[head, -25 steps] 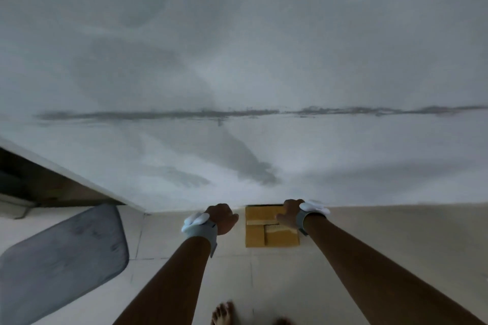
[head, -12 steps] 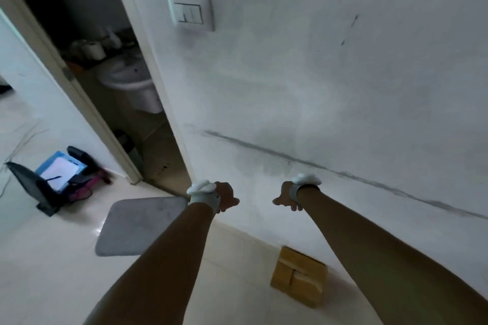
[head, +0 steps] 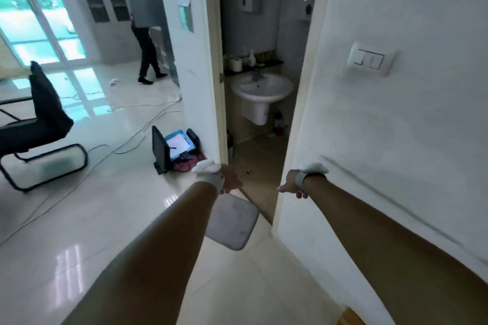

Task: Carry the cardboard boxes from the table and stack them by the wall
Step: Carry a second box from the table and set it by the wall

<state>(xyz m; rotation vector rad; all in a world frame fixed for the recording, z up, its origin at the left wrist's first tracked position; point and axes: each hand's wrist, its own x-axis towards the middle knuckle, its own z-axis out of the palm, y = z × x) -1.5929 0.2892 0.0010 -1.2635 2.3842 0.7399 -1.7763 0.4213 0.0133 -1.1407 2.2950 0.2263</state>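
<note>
Only a brown corner of the cardboard box (head: 349, 318) shows, on the floor against the white wall (head: 396, 140) at the bottom edge of the head view. Both my arms stretch forward, well above and beyond the box. My left hand (head: 230, 178) hangs with relaxed fingers and holds nothing. My right hand (head: 291, 186) is also empty, its fingers spread loosely in front of the wall's corner. Each wrist wears a white band. No table is in view.
A grey mat (head: 232, 221) lies before an open doorway with a washbasin (head: 261, 87) inside. To the left stand a black chair (head: 39, 124), cables on the glossy floor, and a blue tray with clutter (head: 179, 144). A person (head: 146, 53) walks far back.
My hands left the box set down by the wall and rose empty. The view swung up and to the left, so the box slid to the bottom edge and the room came into sight.
</note>
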